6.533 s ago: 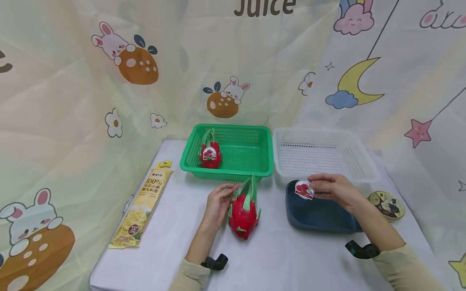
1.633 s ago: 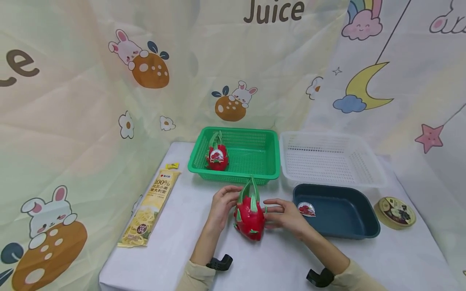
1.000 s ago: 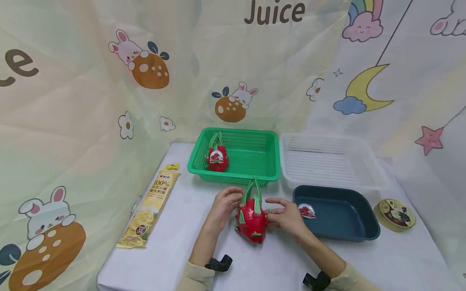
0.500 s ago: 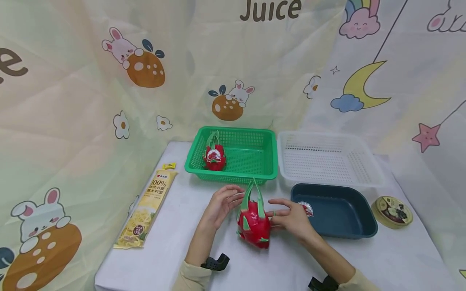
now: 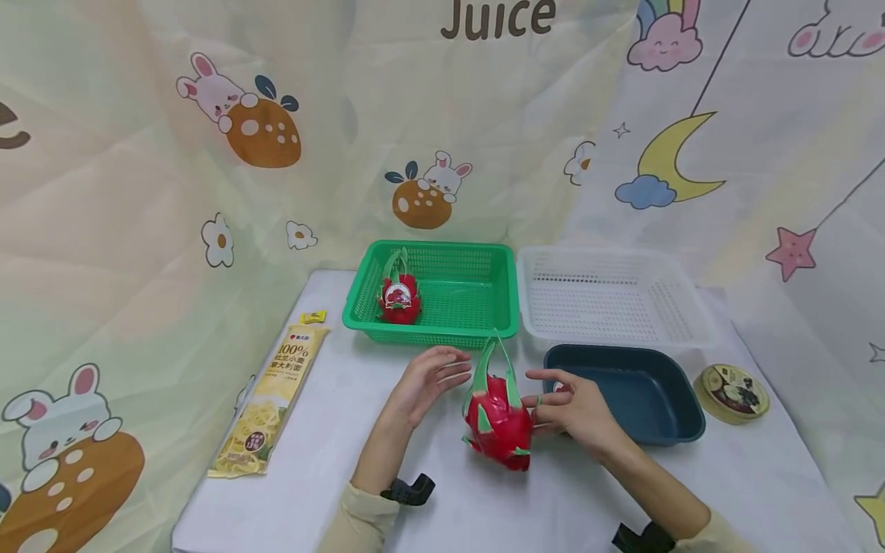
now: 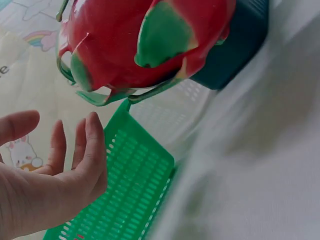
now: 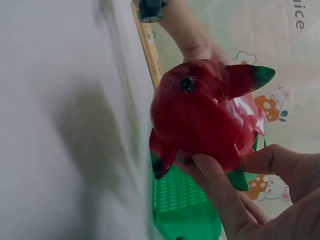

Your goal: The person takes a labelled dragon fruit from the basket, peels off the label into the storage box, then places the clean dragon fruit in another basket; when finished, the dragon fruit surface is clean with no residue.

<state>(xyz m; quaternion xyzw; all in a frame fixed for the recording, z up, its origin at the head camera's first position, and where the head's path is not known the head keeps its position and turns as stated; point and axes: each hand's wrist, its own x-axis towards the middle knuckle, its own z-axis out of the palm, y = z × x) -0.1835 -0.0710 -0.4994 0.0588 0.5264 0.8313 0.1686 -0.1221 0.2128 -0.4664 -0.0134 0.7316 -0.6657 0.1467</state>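
Note:
My right hand (image 5: 581, 411) holds a red dragon fruit (image 5: 499, 426) with green leaf tips, pinching its right side between thumb and fingers. In the right wrist view the dragon fruit (image 7: 200, 120) shows its blunt end, with the thumb and fingers at its lower side. My left hand (image 5: 425, 384) is a little left of the fruit, fingers loosely bent and apart from it; the left wrist view shows a gap between those fingers (image 6: 92, 140) and the fruit. A round red-and-white sticker (image 5: 558, 387) at the left of the dark blue tray (image 5: 625, 438) is mostly hidden behind my right hand.
A green basket (image 5: 442, 334) at the back holds another dragon fruit (image 5: 408, 307) bearing a round sticker (image 5: 398, 295). Beside it stands a white basket (image 5: 622, 338). A round tin (image 5: 733, 392) is at the right, a pasta packet (image 5: 273, 399) and small yellow packet (image 5: 313, 316) at the left.
My right hand has left the sticker at the blue tray and taken hold of the dragon fruit, which has shifted and tilted to the right. My left hand has come away from the fruit.

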